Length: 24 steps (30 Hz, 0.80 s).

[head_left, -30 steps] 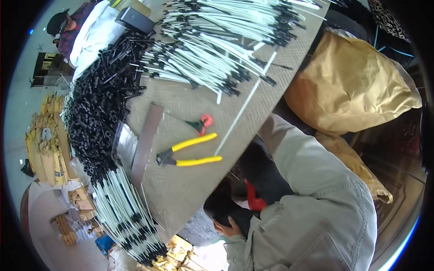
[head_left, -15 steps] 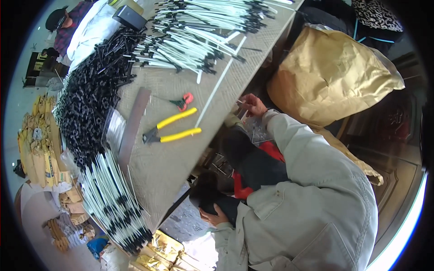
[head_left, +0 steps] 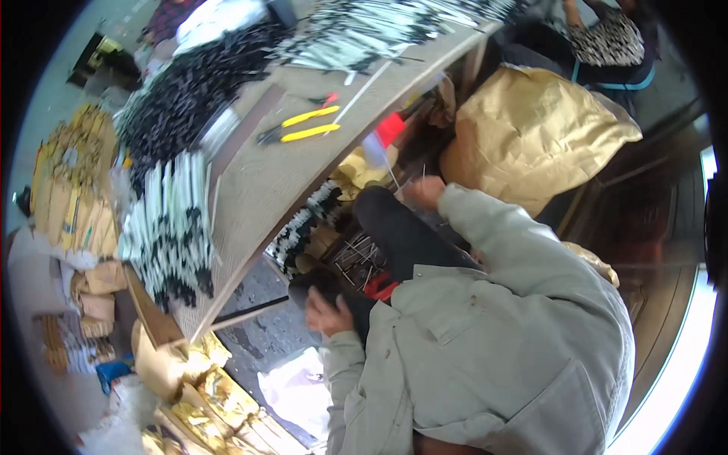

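Note:
My right hand (head_left: 425,191) is raised beside my right knee, its fingers closed around a thin pale stick (head_left: 393,176). At the stick's upper end, near the table's edge, is a blurred red and bluish-white flag-like piece (head_left: 385,135); motion smears it. My left hand (head_left: 326,312) is by my left knee, fingers spread and with nothing visible in it. On the table (head_left: 258,178) lie yellow-handled pliers (head_left: 303,127) and a small red-handled cutting tool (head_left: 327,99), apart from both hands.
Black plastic pieces (head_left: 201,87) are heaped on the table, with bundles of pale sticks with black ends (head_left: 171,227) in front and more behind. A large golden-brown sack (head_left: 538,133) stands at right. Loose sticks (head_left: 358,256) lie below my knees. Opened cartons (head_left: 216,402) sit front left.
The view has shifted, showing more beneath the table. My left hand has lifted off my leg and spread its fingers. The red and white flag-like piece has appeared above my right hand.

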Available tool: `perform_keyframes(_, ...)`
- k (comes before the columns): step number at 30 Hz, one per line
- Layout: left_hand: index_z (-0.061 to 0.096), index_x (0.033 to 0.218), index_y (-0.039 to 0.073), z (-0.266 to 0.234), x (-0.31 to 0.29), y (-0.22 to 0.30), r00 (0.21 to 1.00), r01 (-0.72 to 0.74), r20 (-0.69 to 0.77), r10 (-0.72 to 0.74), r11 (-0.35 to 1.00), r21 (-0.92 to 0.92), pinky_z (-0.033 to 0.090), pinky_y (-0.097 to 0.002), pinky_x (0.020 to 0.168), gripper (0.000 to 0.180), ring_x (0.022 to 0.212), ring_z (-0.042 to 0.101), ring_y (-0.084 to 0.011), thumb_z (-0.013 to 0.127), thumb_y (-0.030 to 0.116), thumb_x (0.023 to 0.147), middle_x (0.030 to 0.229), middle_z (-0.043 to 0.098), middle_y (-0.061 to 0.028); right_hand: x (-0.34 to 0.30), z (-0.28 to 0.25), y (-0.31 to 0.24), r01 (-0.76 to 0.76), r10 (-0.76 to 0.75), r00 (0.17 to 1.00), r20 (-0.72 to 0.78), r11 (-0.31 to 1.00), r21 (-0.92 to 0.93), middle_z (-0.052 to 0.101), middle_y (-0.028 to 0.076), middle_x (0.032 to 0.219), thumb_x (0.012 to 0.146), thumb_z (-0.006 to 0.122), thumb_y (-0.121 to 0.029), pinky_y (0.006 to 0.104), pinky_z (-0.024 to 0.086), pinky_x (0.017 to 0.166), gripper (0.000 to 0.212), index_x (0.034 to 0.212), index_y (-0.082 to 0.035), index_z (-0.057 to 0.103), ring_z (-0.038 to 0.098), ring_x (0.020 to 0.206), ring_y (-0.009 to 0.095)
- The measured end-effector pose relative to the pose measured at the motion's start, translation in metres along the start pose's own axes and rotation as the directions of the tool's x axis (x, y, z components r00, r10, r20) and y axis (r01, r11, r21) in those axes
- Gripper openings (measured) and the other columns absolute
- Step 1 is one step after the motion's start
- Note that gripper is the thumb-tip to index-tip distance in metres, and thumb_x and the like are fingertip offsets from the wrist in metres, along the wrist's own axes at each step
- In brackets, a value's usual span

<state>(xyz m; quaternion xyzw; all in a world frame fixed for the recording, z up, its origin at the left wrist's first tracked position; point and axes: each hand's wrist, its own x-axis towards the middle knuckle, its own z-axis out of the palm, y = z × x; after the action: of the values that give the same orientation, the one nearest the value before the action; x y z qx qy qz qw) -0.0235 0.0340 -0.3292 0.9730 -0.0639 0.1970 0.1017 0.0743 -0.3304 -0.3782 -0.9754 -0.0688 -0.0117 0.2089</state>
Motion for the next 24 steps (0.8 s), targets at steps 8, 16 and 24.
perform_keyframes(8,0.048,0.120,0.000,-0.031,0.049,0.085,0.766,-0.359,-0.039,0.641,0.376,-0.855,0.047,-0.0336,0.076,0.050,0.090,0.057,-0.0290,0.062,-0.001,0.071,0.103,0.057,-0.0148,-0.073,-0.138,-0.213,0.518,-0.794,0.488,0.362,0.597,0.612,0.059,0.011,0.072,0.073,0.052,-0.009,0.0414,0.045,0.053,0.015,0.087,-0.009,0.059,0.059,0.066,0.030)
perform_keyframes(16,0.053,0.109,-0.007,-0.095,0.011,0.018,0.992,-0.086,-0.072,0.100,0.148,-0.985,0.048,-0.0316,0.077,0.033,0.084,0.062,-0.0240,0.038,0.019,0.094,0.090,0.062,-0.0168,-0.024,-0.114,-0.206,-0.051,-0.243,0.947,0.212,0.537,0.842,0.060,0.010,0.089,0.094,0.037,-0.022,0.0216,0.045,0.048,0.030,0.108,-0.002,0.054,0.060,0.057,0.015)
perform_keyframes(24,0.055,0.107,-0.005,-0.134,-0.038,-0.007,0.936,0.260,0.351,-0.041,-0.591,-0.764,0.048,-0.0373,0.081,0.036,0.086,0.062,-0.0258,0.039,0.025,0.095,0.092,0.063,-0.0164,-0.011,-0.092,-0.296,-0.432,-0.532,0.805,0.261,-0.225,0.874,0.058,0.016,0.100,0.095,0.035,-0.036,0.0263,0.047,0.056,0.043,0.117,-0.001,0.047,0.060,0.068,0.019)
